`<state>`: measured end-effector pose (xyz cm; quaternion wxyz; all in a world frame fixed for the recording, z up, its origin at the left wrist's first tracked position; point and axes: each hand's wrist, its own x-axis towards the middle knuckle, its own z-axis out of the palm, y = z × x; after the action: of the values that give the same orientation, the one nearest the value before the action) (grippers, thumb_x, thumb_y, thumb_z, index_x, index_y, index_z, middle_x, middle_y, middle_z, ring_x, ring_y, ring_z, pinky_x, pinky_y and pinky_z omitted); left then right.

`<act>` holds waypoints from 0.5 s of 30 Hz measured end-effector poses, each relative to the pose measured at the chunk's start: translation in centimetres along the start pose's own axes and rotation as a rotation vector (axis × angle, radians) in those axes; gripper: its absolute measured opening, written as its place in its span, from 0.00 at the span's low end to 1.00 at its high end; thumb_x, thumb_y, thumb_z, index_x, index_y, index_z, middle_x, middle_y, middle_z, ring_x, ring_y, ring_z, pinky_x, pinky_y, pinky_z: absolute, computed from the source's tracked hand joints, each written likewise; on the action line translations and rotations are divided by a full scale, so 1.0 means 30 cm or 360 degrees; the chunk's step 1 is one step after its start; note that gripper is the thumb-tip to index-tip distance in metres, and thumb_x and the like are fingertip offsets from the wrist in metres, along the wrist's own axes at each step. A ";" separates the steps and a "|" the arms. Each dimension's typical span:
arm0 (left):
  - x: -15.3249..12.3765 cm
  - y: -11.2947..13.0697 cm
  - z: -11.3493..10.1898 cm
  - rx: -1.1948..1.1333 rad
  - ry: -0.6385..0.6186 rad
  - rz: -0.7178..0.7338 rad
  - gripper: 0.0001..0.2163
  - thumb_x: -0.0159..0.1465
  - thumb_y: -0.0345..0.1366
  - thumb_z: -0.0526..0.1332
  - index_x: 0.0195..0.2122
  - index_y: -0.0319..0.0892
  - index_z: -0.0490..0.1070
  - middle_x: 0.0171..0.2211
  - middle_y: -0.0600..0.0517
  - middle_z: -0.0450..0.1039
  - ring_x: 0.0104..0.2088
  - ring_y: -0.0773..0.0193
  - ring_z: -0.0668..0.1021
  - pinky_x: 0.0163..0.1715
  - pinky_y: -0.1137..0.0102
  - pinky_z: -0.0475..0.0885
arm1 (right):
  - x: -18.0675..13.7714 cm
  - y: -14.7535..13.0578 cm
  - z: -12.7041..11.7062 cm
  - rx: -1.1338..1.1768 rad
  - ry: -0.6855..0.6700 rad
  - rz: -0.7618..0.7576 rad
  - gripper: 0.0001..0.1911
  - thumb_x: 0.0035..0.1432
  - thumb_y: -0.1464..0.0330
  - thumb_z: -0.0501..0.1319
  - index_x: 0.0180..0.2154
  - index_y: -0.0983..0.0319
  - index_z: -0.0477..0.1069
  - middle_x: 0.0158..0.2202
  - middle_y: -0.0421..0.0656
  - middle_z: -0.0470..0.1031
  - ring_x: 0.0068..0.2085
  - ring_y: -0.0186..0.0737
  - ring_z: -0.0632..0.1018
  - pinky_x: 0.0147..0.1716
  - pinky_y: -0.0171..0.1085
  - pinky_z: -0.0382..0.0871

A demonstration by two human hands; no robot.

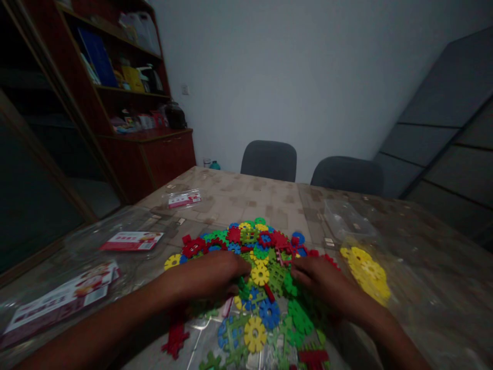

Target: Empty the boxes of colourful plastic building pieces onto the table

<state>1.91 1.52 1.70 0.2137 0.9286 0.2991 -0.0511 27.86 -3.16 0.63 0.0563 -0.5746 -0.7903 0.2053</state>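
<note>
A heap of plastic building pieces in red, yellow, green and blue lies in front of me, among them a yellow gear-shaped disc [260, 275] and a blue one [269, 314]. Into its left side reaches my left hand [221, 272], fingers curled down beside green pieces [243, 285]; what they grip is hidden. My right hand [318, 277] is at the right side of the heap, its fingers bent together at a green piece [290, 284]. Whether that piece is held is unclear. Nearer me lies another yellow disc [254, 334].
Clear packages with printed cards [133, 240] lie on the left of the patterned table [265, 198]. To the right are a clear plastic tray [348, 218] and a transparent bag with yellow discs [367, 272]. Two grey chairs [268, 159] stand beyond the far edge.
</note>
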 end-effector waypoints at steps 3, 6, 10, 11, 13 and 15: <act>-0.003 -0.003 -0.002 0.0006 0.0038 -0.0046 0.06 0.59 0.29 0.62 0.36 0.44 0.68 0.37 0.52 0.74 0.37 0.59 0.75 0.33 0.69 0.66 | -0.041 0.011 -0.005 0.0013 -0.0195 0.0039 0.13 0.59 0.75 0.54 0.25 0.62 0.73 0.25 0.40 0.74 0.28 0.36 0.73 0.26 0.33 0.57; -0.002 -0.006 -0.001 -0.0028 0.0085 -0.0051 0.07 0.59 0.29 0.63 0.36 0.44 0.67 0.39 0.52 0.74 0.39 0.59 0.76 0.35 0.70 0.66 | -0.063 0.001 0.005 -0.0018 -0.0249 0.0178 0.07 0.54 0.73 0.59 0.32 0.63 0.76 0.32 0.45 0.78 0.33 0.41 0.76 0.29 0.35 0.60; 0.002 -0.007 -0.003 -0.0009 0.0067 -0.0084 0.06 0.59 0.30 0.64 0.35 0.44 0.68 0.38 0.53 0.74 0.39 0.59 0.76 0.35 0.70 0.66 | -0.071 -0.023 0.018 -0.0087 -0.0324 0.0396 0.23 0.42 0.69 0.69 0.44 0.60 0.75 0.43 0.49 0.78 0.42 0.52 0.77 0.37 0.41 0.65; 0.003 -0.006 -0.005 0.0003 0.0066 -0.0091 0.06 0.59 0.30 0.64 0.35 0.44 0.68 0.37 0.53 0.74 0.38 0.59 0.76 0.35 0.70 0.66 | -0.071 -0.029 0.021 -0.0110 -0.0337 0.0422 0.26 0.40 0.71 0.70 0.45 0.59 0.75 0.45 0.49 0.77 0.45 0.53 0.77 0.39 0.42 0.65; 0.004 -0.003 -0.008 0.0024 0.0068 -0.0102 0.06 0.59 0.30 0.64 0.34 0.44 0.67 0.37 0.53 0.74 0.38 0.59 0.76 0.35 0.70 0.66 | -0.071 -0.038 0.029 -0.0146 -0.0351 0.0413 0.29 0.38 0.73 0.71 0.47 0.60 0.74 0.48 0.50 0.76 0.48 0.54 0.75 0.44 0.43 0.65; 0.005 0.001 -0.012 0.0040 0.0074 -0.0115 0.06 0.59 0.30 0.64 0.34 0.44 0.67 0.37 0.53 0.74 0.39 0.59 0.76 0.36 0.69 0.67 | -0.070 -0.039 0.037 -0.0146 -0.0361 0.0371 0.30 0.39 0.75 0.70 0.49 0.61 0.74 0.51 0.52 0.75 0.51 0.55 0.74 0.47 0.43 0.64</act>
<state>2.03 1.71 2.00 0.1930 0.9207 0.3367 -0.0410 27.15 -5.70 0.39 -0.0837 -0.6374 -0.7281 0.2379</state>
